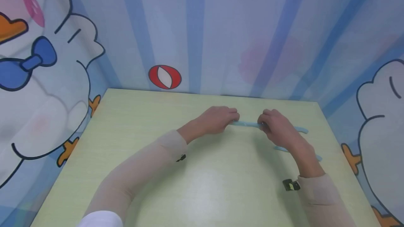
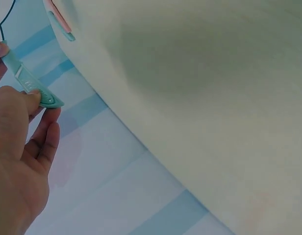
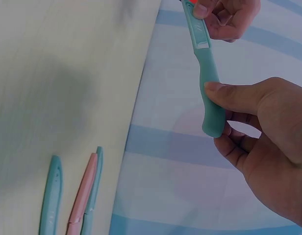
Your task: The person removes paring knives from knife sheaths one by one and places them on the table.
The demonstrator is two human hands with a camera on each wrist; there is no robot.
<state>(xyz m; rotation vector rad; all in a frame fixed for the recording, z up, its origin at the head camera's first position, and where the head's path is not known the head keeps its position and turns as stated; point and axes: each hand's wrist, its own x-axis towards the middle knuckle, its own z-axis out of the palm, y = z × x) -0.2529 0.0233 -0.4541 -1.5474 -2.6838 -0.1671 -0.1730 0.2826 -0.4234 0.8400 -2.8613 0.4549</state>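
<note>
Both hands hold one slim turquoise knife-shaped tool (image 1: 246, 124) between them, over the far part of the table. My left hand (image 1: 219, 119) pinches its slotted, cover-like end (image 2: 31, 83) between thumb and fingers. Around the smooth, curved handle (image 3: 208, 73) at the other end, my right hand (image 1: 279, 129) closes thumb and fingertips. In the right wrist view, a similar turquoise tool (image 3: 52, 196) lies on the table, with a pink tool (image 3: 84, 193) and another turquoise one (image 3: 93, 183) side by side nearby. In the head view, my right hand and wrist partly hide these.
A pale yellow-green table (image 1: 202, 185) spreads under both arms. Behind it stands a blue striped backdrop (image 1: 221, 27) printed with white cartoon ducks and a red-and-white ball (image 1: 165, 77). Small dark devices (image 1: 291, 185) sit at the sleeve cuffs.
</note>
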